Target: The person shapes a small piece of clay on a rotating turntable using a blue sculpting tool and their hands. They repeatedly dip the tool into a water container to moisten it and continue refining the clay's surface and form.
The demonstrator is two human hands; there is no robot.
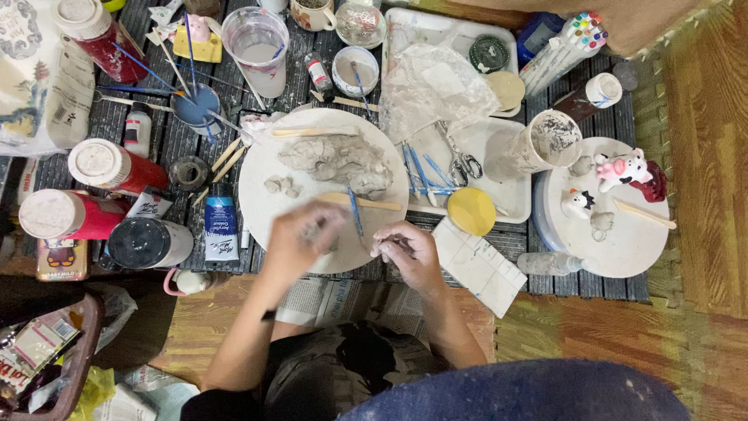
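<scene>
Your right hand (407, 248) is pinched shut on a small bit of grey clay (387, 249) at the near edge of the round white board (257, 195); your left hand (302, 234) is blurred, and you cannot tell whether it is closed on anything. That bit looks soft and light, likely to dent or smear under pressure, so take it gently with the fingertips rather than squeezing. Just beyond your hands a blue-handled tool (354, 212) lies across a wooden stick (362, 203), and past those sits the larger clay lump (339, 160), with small clay pieces (280, 185) beside it. A yellow disc (471, 210) and scissors (461, 160) rest on the tray (514, 203) to your right; jars and a paint tube (221, 228) crowd your left.
</scene>
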